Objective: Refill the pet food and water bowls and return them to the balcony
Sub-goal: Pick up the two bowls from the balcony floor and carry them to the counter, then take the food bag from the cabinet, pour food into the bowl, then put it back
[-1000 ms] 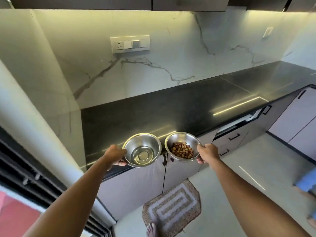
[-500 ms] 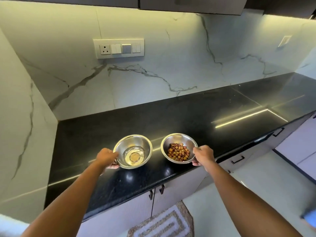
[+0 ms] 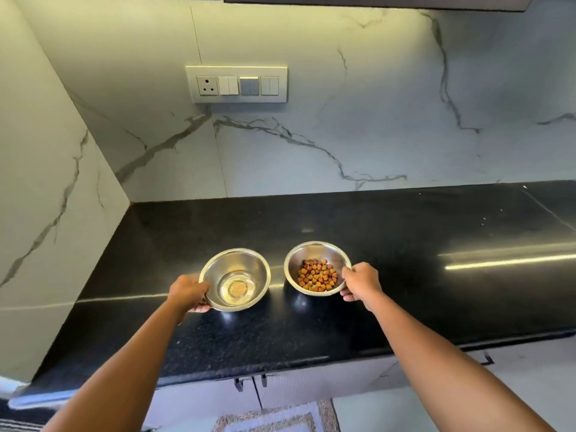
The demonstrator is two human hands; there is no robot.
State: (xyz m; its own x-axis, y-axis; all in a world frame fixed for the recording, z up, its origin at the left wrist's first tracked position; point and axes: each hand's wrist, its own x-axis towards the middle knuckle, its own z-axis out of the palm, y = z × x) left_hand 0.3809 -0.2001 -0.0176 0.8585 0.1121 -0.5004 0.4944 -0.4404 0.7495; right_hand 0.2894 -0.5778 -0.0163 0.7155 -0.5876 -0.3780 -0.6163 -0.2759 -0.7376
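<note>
Black glossy table (image 3: 405, 244) under marble wall | water bowl (image 3: 235, 279) gripped at 9 o'clock rim by left hand (image 3: 188, 293) | food bowl (image 3: 318, 268) gripped at 3 o'clock rim by right hand (image 3: 361, 281) | steel judged light, stiff, slippery; water spillable, best carried level.

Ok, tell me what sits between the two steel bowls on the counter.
Nothing: the head view shows only a bare strip of black countertop between the water bowl and the kibble bowl, with a light reflection across it.
</note>
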